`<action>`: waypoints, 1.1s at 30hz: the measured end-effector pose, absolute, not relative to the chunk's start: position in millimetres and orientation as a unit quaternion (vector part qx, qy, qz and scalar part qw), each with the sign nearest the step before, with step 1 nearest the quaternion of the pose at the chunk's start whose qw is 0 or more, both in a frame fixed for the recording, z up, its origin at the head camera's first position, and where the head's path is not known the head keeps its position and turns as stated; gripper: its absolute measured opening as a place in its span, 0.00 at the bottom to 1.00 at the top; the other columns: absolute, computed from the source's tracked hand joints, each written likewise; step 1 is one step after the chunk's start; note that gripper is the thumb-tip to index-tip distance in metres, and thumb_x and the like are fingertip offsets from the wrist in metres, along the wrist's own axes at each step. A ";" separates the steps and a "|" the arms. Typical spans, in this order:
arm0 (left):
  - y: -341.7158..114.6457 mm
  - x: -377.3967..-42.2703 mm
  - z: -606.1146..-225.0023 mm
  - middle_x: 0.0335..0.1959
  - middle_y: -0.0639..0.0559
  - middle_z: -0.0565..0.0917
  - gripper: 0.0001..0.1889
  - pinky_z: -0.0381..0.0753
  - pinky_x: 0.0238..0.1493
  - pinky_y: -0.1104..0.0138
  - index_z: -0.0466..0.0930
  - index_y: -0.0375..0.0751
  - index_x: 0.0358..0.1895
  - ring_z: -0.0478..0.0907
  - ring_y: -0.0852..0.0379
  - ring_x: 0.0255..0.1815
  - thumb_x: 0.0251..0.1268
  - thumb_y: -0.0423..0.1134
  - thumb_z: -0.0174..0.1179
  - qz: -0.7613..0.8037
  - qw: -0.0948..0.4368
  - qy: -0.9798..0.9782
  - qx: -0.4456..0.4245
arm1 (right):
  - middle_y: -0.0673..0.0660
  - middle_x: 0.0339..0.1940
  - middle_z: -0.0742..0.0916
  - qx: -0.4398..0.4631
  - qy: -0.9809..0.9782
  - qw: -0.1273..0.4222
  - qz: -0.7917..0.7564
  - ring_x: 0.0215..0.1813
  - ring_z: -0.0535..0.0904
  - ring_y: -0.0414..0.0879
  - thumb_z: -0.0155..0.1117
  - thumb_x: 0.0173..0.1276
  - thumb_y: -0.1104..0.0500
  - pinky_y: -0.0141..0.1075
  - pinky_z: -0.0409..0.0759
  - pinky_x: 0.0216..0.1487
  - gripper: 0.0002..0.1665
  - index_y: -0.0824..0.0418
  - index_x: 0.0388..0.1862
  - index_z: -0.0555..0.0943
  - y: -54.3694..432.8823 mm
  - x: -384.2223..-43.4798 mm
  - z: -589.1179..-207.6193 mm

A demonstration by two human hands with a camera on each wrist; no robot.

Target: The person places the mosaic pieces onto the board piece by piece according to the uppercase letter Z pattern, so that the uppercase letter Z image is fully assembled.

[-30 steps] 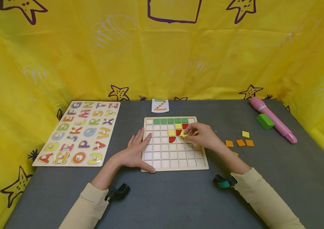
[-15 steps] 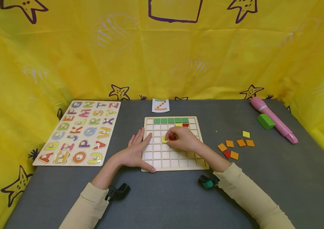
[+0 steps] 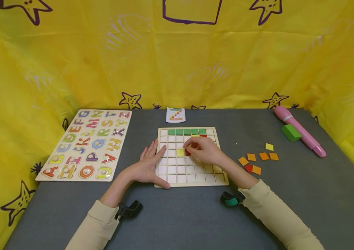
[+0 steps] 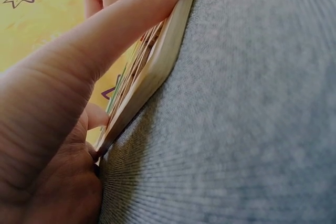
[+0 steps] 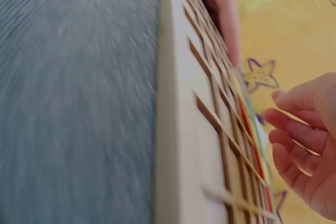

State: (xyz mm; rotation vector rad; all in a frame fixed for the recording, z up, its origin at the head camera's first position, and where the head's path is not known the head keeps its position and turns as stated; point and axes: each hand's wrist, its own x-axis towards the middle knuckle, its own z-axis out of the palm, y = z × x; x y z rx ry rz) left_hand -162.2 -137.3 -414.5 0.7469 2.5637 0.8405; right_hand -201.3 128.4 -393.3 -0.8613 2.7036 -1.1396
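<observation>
A wooden grid board [image 3: 198, 178] lies flat on the table, with several green tiles [image 3: 187, 132] in its top row. My left hand [image 3: 147, 168] rests at the board's left side, fingers spread and thumb on the near edge, as the left wrist view also shows. Over the middle of the board hovers my right hand [image 3: 206, 150]. Its fingers are loosely bent, and the right wrist view shows nothing between them. A yellow tile [image 3: 180, 152] sits in a cell just left of a red piece [image 3: 187, 152]. The right hand partly hides other yellow and red pieces.
Loose orange tiles [image 3: 264, 156], a red piece [image 3: 248, 168] and a yellow tile [image 3: 269, 147] lie to the right. Beyond them are a green block [image 3: 290, 133] and a pink microphone-shaped toy [image 3: 305, 133]. A pattern card [image 3: 175, 115] lies behind the board; an alphabet puzzle [image 3: 84, 146] is at left.
My right hand carried a yellow tile leftward and down across the board and let go of it in a cell. It has since lifted slightly up and right. My left hand stayed put.
</observation>
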 end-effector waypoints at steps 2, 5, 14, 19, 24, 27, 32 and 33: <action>-137.1 -162.1 -414.9 0.77 0.35 0.28 0.69 0.28 0.72 0.46 0.40 0.37 0.78 0.23 0.43 0.77 0.39 0.63 0.76 0.298 0.169 0.902 0.264 | 0.49 0.35 0.86 -0.275 0.883 0.034 -0.378 0.38 0.78 0.44 0.62 0.69 0.62 0.38 0.76 0.37 0.06 0.58 0.41 0.86 139.7 -200.2 -390.3; -137.1 -161.6 -415.1 0.78 0.36 0.28 0.69 0.27 0.72 0.46 0.40 0.37 0.79 0.22 0.43 0.77 0.39 0.63 0.76 0.301 0.168 0.901 0.265 | 0.50 0.36 0.86 -0.267 0.889 0.033 -0.371 0.39 0.77 0.43 0.62 0.70 0.61 0.37 0.77 0.38 0.06 0.58 0.41 0.86 161.6 -196.9 -386.6; -139.0 -160.3 -414.5 0.77 0.35 0.28 0.69 0.28 0.71 0.46 0.41 0.37 0.78 0.23 0.42 0.77 0.39 0.61 0.77 0.309 0.158 0.900 0.265 | 0.46 0.33 0.86 -0.267 0.912 0.050 -0.307 0.34 0.78 0.39 0.67 0.67 0.61 0.34 0.79 0.38 0.05 0.56 0.41 0.85 234.8 -174.3 -381.2; -139.9 -160.1 -415.3 0.77 0.34 0.29 0.69 0.27 0.71 0.46 0.41 0.36 0.78 0.23 0.42 0.77 0.38 0.61 0.77 0.312 0.156 0.899 0.264 | 0.44 0.33 0.84 -0.296 0.913 0.046 -0.278 0.33 0.77 0.37 0.69 0.63 0.64 0.35 0.79 0.36 0.06 0.58 0.39 0.84 269.1 -157.9 -376.6; -140.5 -160.1 -415.7 0.77 0.34 0.29 0.68 0.27 0.71 0.46 0.42 0.36 0.78 0.24 0.42 0.77 0.38 0.61 0.77 0.313 0.153 0.899 0.265 | 0.45 0.35 0.84 -0.319 0.918 0.024 -0.233 0.36 0.80 0.40 0.75 0.56 0.63 0.37 0.79 0.39 0.11 0.56 0.38 0.84 291.3 -148.4 -373.3; -140.2 -160.1 -415.5 0.77 0.33 0.29 0.68 0.28 0.71 0.45 0.42 0.36 0.78 0.24 0.42 0.77 0.38 0.61 0.77 0.314 0.152 0.899 0.265 | 0.44 0.36 0.83 -0.322 0.923 0.018 -0.212 0.37 0.79 0.42 0.77 0.54 0.63 0.36 0.77 0.38 0.14 0.56 0.38 0.83 298.8 -146.1 -374.4; -138.1 -161.2 -416.1 0.77 0.33 0.29 0.68 0.27 0.71 0.46 0.42 0.36 0.78 0.23 0.42 0.77 0.38 0.61 0.77 0.314 0.154 0.898 0.268 | 0.45 0.35 0.82 -0.313 0.922 0.030 -0.224 0.36 0.76 0.41 0.75 0.53 0.67 0.34 0.76 0.37 0.15 0.57 0.39 0.83 299.8 -145.0 -377.7; -137.7 -161.6 -416.4 0.77 0.34 0.29 0.68 0.27 0.71 0.46 0.42 0.36 0.78 0.23 0.42 0.77 0.38 0.62 0.77 0.313 0.154 0.898 0.269 | 0.46 0.34 0.81 -0.310 0.923 0.033 -0.228 0.35 0.76 0.41 0.74 0.54 0.67 0.34 0.76 0.37 0.15 0.58 0.40 0.83 298.3 -145.2 -378.0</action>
